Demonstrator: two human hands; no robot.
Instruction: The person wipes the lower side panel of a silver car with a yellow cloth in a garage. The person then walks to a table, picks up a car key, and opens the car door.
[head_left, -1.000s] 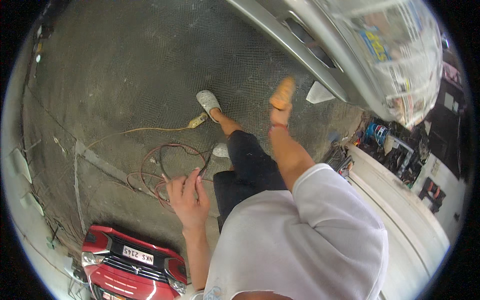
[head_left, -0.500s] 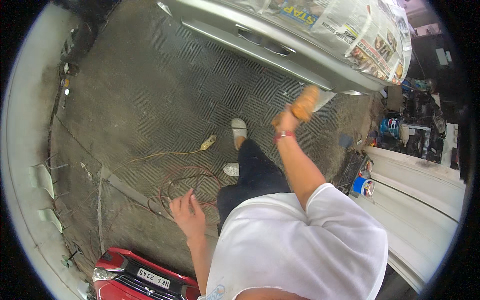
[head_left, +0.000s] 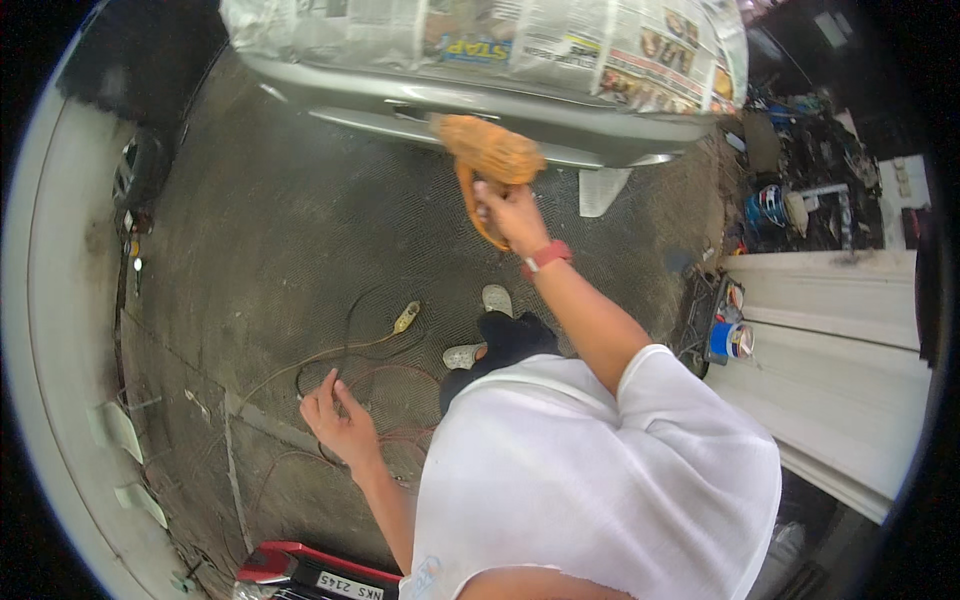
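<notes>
My right hand (head_left: 510, 212), with a red band at its wrist, is closed round a fat, shaggy-looking orange thing (head_left: 492, 150) that has a curved orange strip hanging down its left side. Motion blurs it, and I cannot tell its kind. In this view it overlaps the silver car bumper (head_left: 560, 128); whether they touch is unclear. Newspaper sheets (head_left: 560, 50) cover the car above the bumper. Low on the left, my left hand (head_left: 342, 422) has its fingers apart and holds nothing I can see. A dark cord (head_left: 350, 320) lies on the floor beyond its fingertips.
A yellowish socket block (head_left: 406, 317) with its cord and reddish hose loops (head_left: 400, 372) lie on the floor around my feet. Behind me on the left stands a red car (head_left: 275, 562). White panels (head_left: 820, 380), a blue can (head_left: 731, 340) and clutter line the right side.
My right hand has swung left with the orange thing, from the bumper's right end toward its middle. The view has shifted, and I stand nearer the bumper. My left hand stays open.
</notes>
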